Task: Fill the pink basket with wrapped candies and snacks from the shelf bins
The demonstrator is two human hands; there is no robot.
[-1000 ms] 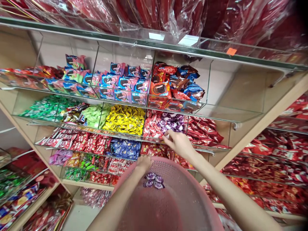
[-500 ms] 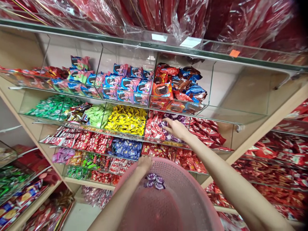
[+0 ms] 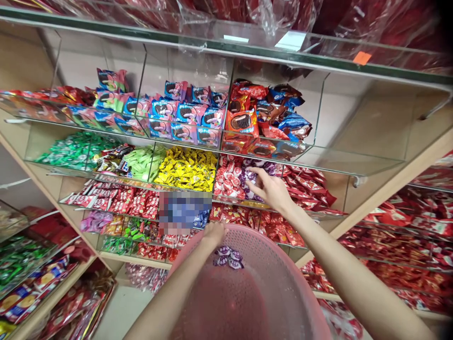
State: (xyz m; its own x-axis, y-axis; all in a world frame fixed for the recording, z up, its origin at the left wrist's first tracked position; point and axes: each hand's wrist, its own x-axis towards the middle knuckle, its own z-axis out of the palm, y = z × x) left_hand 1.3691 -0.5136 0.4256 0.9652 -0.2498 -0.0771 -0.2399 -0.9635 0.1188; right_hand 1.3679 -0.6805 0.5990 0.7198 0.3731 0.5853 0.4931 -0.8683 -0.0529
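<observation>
My left hand (image 3: 214,234) is closed round the far rim of a pink plastic basket (image 3: 279,269) with small holes in its wall. Several purple-and-white wrapped candies (image 3: 229,258) lie inside it, against the far side. My right hand (image 3: 273,190) reaches into a glass-fronted shelf compartment, over purple wrapped candies (image 3: 249,177). Its thumb and forefinger are spread apart, and I see nothing held between them; the other fingers are partly hidden. Red-and-white wrapped candies (image 3: 228,179) fill the left part of that same compartment.
Yellow candies (image 3: 187,169) sit left of the reached compartment, red packets (image 3: 306,185) right of it. Above are packaged cookies (image 3: 242,122) behind a glass shelf edge (image 3: 269,153). More red candies stand on racks (image 3: 396,245) at the right. Plastic-wrapped red goods hang over the top shelf.
My right hand has shifted slightly right and down in the view, its thumb and forefinger still apart. The view has tilted a little. My left hand keeps the basket rim.
</observation>
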